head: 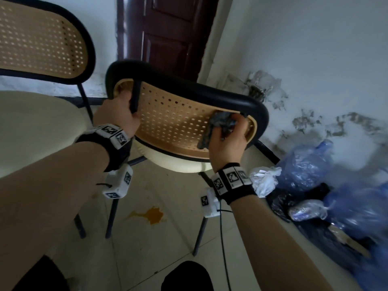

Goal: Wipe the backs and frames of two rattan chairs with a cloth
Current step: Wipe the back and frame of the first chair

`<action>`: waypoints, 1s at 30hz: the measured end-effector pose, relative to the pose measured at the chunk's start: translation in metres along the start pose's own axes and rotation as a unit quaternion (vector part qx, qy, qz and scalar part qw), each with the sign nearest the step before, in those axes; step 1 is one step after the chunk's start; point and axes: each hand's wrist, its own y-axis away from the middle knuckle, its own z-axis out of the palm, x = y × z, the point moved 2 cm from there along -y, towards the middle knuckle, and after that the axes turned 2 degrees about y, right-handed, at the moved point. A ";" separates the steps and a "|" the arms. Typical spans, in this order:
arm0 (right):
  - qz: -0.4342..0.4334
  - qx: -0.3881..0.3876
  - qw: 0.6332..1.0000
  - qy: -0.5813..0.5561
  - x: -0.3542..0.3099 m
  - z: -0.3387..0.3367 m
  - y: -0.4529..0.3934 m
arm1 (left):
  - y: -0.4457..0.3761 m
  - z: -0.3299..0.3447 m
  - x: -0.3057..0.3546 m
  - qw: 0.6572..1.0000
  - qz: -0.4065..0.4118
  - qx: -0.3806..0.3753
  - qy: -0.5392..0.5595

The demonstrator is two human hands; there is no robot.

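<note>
near chair (178, 122): tilted toward the person, rattan back facing cam, black frame round the back, cream seat visible below it
2nd chair (42, 38): stood upright at upper left, just beside the near chair, rattan back w/ black rim, cream seat under it
cloth (220, 124): dark grey, bunched up, pressed on the rattan back of the near chair near its right end, just under the top rail
left hand (121, 114): grip closed round the black upright post at the left side of the near chair's back, holding it
right hand (228, 141): grip closed on the cloth, fingers curled over it, cloth touching the rattan
wrists: both had black bands w/ white marker blocks; a thin black cable hung from the right one
floor (168, 238): pale tiles, orange-yellow stain (151, 215) under the near chair, between its legs
bags (315, 185): blue and white plastic bags piled at right by the wall, near the chair's right legs, blurred
wall (315, 70): white, dark mouldy patches low down at right
door (168, 34): dark brown, behind the chairs
bottom edge: dark shapes, prob. the person's legs, can't tell for sure
</note>
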 end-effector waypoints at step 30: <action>0.008 0.049 0.999 0.000 0.027 -0.051 -0.005 | 0.005 0.001 0.002 0.999 -0.013 0.020 -0.027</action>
